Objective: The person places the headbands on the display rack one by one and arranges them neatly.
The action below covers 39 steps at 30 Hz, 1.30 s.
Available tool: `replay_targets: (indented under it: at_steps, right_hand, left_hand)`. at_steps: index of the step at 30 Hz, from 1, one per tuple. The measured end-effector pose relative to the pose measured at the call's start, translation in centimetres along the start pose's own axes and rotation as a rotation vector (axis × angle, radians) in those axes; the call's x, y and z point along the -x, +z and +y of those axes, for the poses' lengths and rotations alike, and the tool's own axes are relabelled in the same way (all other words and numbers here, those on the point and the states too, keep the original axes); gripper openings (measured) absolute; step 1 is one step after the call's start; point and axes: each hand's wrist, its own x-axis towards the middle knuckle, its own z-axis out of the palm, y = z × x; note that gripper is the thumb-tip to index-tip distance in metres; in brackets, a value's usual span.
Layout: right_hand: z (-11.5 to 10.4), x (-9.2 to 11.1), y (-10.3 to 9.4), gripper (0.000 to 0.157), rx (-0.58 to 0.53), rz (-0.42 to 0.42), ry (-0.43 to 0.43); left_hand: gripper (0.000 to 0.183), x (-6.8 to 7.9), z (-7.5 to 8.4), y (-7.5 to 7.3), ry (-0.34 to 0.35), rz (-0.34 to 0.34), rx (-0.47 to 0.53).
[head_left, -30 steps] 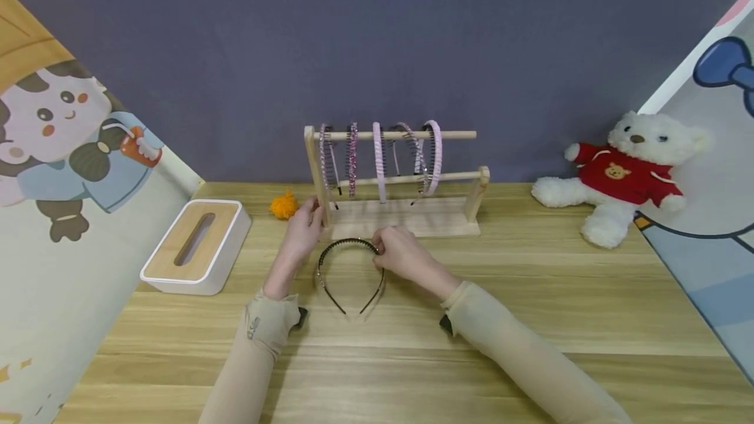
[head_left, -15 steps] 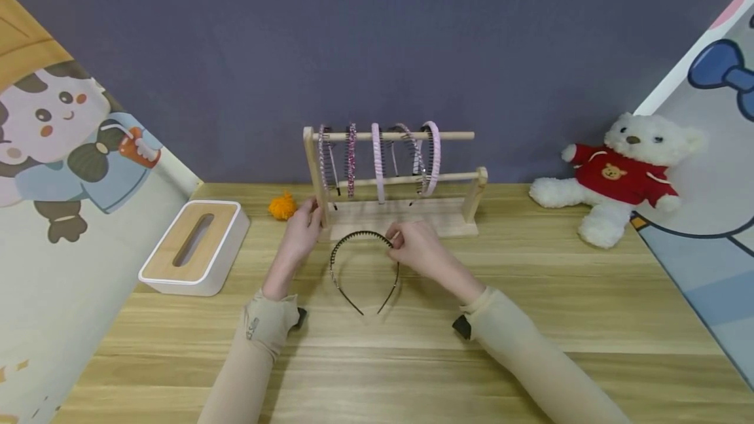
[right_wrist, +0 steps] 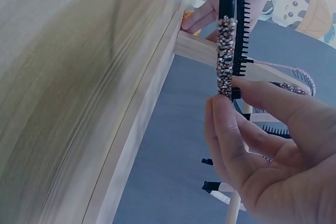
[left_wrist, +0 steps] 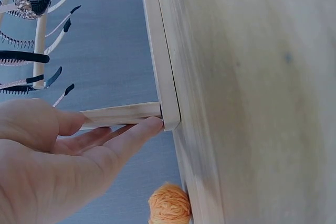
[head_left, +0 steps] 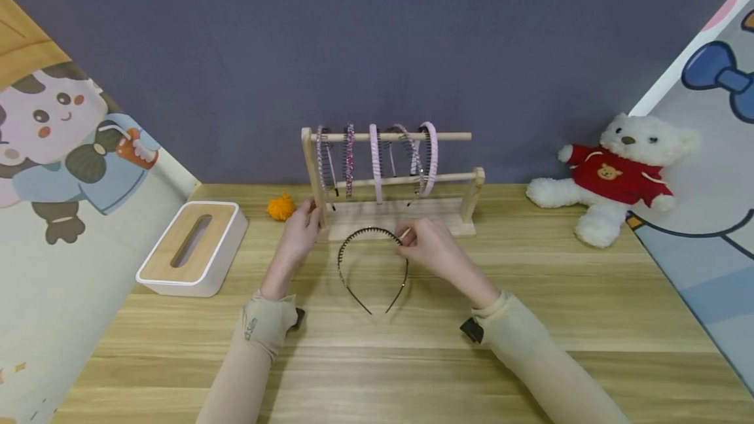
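A dark toothed headband is upright just in front of the wooden headband rack, its two ends pointing toward me. My right hand pinches it on the right side; in the right wrist view, thumb and fingertips hold its sparkly, sequined band. At the rack's left end, my left hand grips the post low down, thumb on one side and fingers on the other. Several pink and glittery headbands, among them a pale pink one, hang from the rack's upper bar.
An orange yarn ball lies left of my left hand. Farther left stands a white tissue box with a wood-look lid. A white teddy bear in a red sweater sits at the back right, near the wall.
My right hand has carried the headband a little to the right and slightly away from me. My left hand keeps its place on the rack's post.
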Motion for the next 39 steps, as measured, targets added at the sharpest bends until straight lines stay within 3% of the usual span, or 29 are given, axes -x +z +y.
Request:
replay_targets:
  at_steps: [13,39]
  right_hand:
    - [1.2,1.6,-1.8,0.023,-0.028,0.009,0.037]
    - [3.4,6.2,-8.5,0.031,-0.078,0.107,0.020]
  left_hand:
    - [0.047,0.1,0.2,-0.1,-0.013,-0.014,-0.013]
    - [0.046,0.2,0.3,-0.2,-0.006,-0.014,0.012]
